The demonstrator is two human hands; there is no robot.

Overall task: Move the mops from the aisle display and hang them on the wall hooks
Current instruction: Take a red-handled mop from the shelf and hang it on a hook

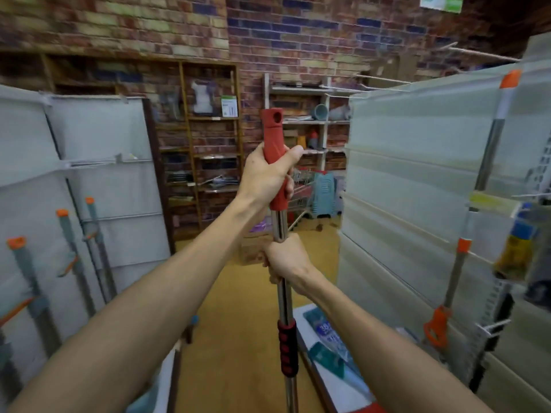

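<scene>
Currently the aisle is being faced: grey slat panels (417,144) on the right, grey panels (104,138) on the left, brick wall (298,40) behind. Several orange-capped mops (71,239) are being stored against the left panels, and one more orange-capped mop (489,150) is leaning or hanging on the right side; which of these count as display and which as hung cannot be told.

One mop is being carried upright, centre frame, its steel pole (283,302) running down out of view; the head is not being shown. The left hand (268,174) is being kept clamped round the red handle grip (274,150), with the hanging hole (278,116) left clear above the thumb. The right hand (286,260) is being kept wrapped round the bare pole lower down, above the red ribbed collar (287,350).

For a clean hang, judged: the hole is being best kept uncovered and turned square to the hook (492,326). Weight is being better taken by the lower hand while the upper one steers. The pole should be kept clear of neighbouring mops.
</scene>
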